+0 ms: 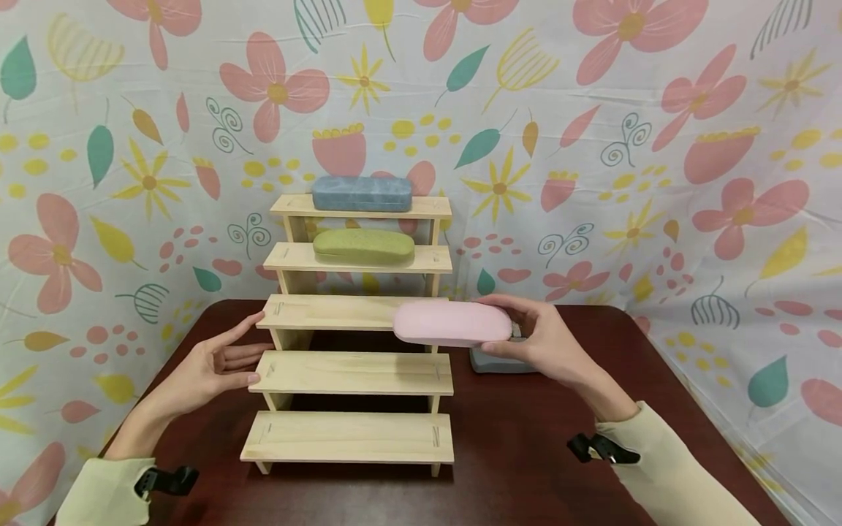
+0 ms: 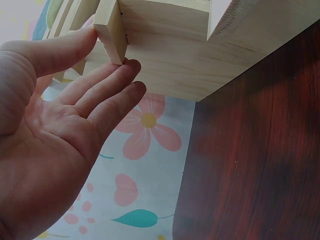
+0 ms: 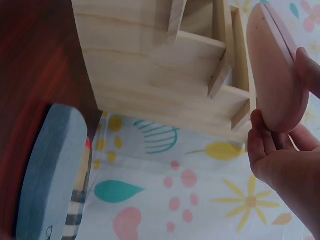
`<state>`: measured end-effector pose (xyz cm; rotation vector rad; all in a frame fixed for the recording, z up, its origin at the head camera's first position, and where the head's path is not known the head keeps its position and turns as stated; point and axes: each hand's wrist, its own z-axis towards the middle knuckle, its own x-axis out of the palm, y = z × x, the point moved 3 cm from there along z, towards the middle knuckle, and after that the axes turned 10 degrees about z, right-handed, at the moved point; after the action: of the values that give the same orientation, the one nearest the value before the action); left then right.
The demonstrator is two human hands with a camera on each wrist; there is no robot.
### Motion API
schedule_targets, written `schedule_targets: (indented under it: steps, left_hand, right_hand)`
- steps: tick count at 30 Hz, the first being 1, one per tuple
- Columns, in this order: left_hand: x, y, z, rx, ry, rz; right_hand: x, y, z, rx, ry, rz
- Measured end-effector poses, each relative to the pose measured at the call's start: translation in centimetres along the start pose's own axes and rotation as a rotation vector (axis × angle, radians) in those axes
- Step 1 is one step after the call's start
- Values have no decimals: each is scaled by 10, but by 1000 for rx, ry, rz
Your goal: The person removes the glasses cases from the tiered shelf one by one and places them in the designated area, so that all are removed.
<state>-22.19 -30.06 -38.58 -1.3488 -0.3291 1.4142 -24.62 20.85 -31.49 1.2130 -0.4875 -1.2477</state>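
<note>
My right hand (image 1: 542,336) pinches the right end of a pink glasses case (image 1: 450,323) between thumb and fingers. The case is level, in front of the right part of the middle step of a five-step wooden shelf (image 1: 349,438); whether it touches that step I cannot tell. My left hand (image 1: 210,369) is at the shelf's left side, thumb and fingertips spanning the end of a step board (image 2: 109,32), palm visible in the left wrist view. A blue glasses case (image 1: 362,193) lies on the top step, a green one (image 1: 364,247) on the step below.
Behind my right hand, right of the shelf, a grey-blue case (image 3: 50,170) lies on the dark red-brown table (image 1: 526,453), a black-and-white checked item (image 3: 75,215) beside it. Flower-printed cloth (image 1: 559,146) hangs behind and around the table.
</note>
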Motion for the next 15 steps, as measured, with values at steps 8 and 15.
schedule_targets:
  steps: [8, 15]
  left_hand:
    - [-1, -1, -1, 3, 2, 11]
    - [-1, 3, 0, -23, 6, 27]
  right_hand:
    - [-16, -3, -15, -2, -30, -25]
    - [-33, -3, -30, -16, -46, -29]
